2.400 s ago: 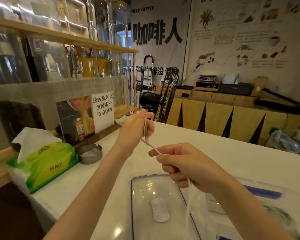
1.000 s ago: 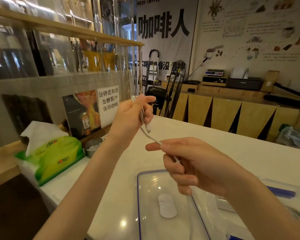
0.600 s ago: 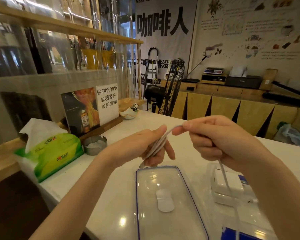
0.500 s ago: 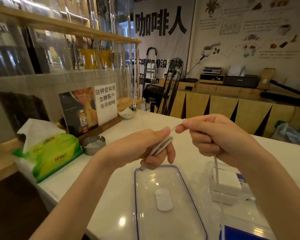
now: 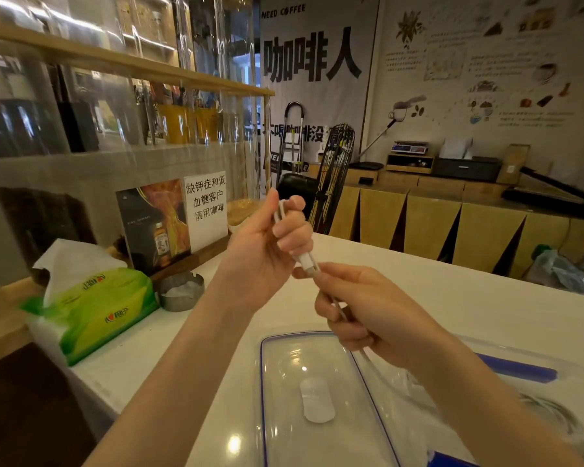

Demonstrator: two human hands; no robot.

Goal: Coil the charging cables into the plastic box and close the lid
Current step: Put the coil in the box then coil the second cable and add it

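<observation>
Two bare hands — left hand (image 5: 267, 244), right hand (image 5: 361, 311) — one white charging cable (image 5: 305, 261), one clear blue-edged plastic lid (image 5: 317, 399), one green tissue pack (image 5: 95, 308), one round metal ashtray (image 5: 181, 291) — all over one white worktop (image 5: 452, 305).

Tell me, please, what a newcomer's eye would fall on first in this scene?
First, the two hands raised mid-frame over the white counter: the left hand grips a folded white charging cable, and the right hand pinches its trailing length just below. Next, the clear lid with a blue rim, flat on the counter beneath them, and the green tissue pack at the left edge.
</observation>
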